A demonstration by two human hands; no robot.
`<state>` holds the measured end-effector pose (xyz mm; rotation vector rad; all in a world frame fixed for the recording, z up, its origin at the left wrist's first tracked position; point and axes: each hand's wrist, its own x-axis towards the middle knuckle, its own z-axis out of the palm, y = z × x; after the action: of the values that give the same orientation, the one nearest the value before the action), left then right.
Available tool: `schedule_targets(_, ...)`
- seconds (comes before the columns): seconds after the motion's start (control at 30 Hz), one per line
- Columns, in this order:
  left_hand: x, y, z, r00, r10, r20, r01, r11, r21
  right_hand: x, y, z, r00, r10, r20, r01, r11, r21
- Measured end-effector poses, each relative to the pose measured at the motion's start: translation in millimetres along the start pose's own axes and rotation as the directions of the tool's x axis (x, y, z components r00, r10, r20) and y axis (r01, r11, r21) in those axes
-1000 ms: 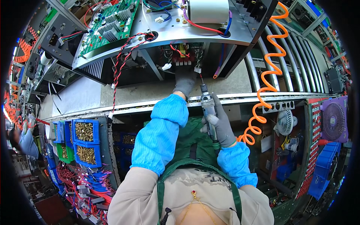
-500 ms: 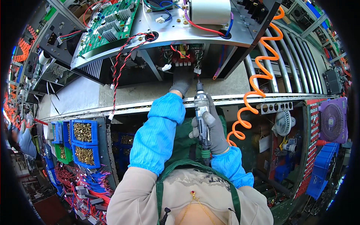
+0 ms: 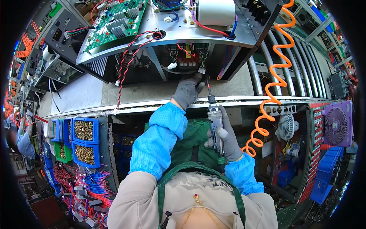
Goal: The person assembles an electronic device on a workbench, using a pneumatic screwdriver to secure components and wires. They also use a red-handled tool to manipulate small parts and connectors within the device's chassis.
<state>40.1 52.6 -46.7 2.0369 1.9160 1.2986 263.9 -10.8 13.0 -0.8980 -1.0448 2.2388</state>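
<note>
My right hand (image 3: 227,137), in a grey glove, is wrapped round a silver and dark power screwdriver (image 3: 216,124). Its long bit points away from me, toward the chassis. My left hand (image 3: 187,91), gloved the same, is at the lower front edge of the open metal chassis (image 3: 244,41). Its fingers are drawn together just below a white connector (image 3: 202,71) on hanging wires, close to the bit's tip; what they pinch, if anything, is hidden. Behind them, inside the chassis, a red circuit board (image 3: 187,61) with a row of white sockets shows. Another loose white plug (image 3: 172,66) hangs nearby.
A green circuit board (image 3: 114,24) and a white cylinder (image 3: 215,12) sit on the chassis. Red-black twisted wires (image 3: 121,82) dangle at its left. An orange coiled hose (image 3: 275,72) hangs right, before metal rollers (image 3: 301,65). Blue bins (image 3: 86,129) of brass fasteners stand left.
My right hand has shifted right and slightly toward me with the screwdriver. My left hand has drawn partly out from under the chassis and moved right, its fingers now near the white connector.
</note>
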Motion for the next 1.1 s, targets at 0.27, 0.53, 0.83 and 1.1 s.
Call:
schedule_targets(0.27,-6.6,-46.0,35.1,0.624,-0.582,0.521,0.606,-0.059,-0.793,-7.6,-4.8,-5.2,0.998,0.068,0.006,-0.067,0.991,-0.118)
schedule_targets(0.53,21.8,13.0,-5.6,0.393,-0.647,0.654,0.619,-0.339,-0.708,-9.7,-4.8,-5.3,0.999,0.049,-0.015,-0.051,0.987,-0.152)
schedule_targets(0.83,24.6,16.8,-8.0,0.455,-0.711,0.537,0.781,0.029,-0.623,-11.5,-10.4,-8.3,0.998,0.056,-0.005,-0.056,0.973,-0.224)
schedule_targets(1.1,24.6,24.8,-19.8,0.495,-0.665,0.56,0.785,0.066,-0.616,-17.2,-6.4,-17.4,0.991,0.122,0.053,-0.121,0.992,-0.027)
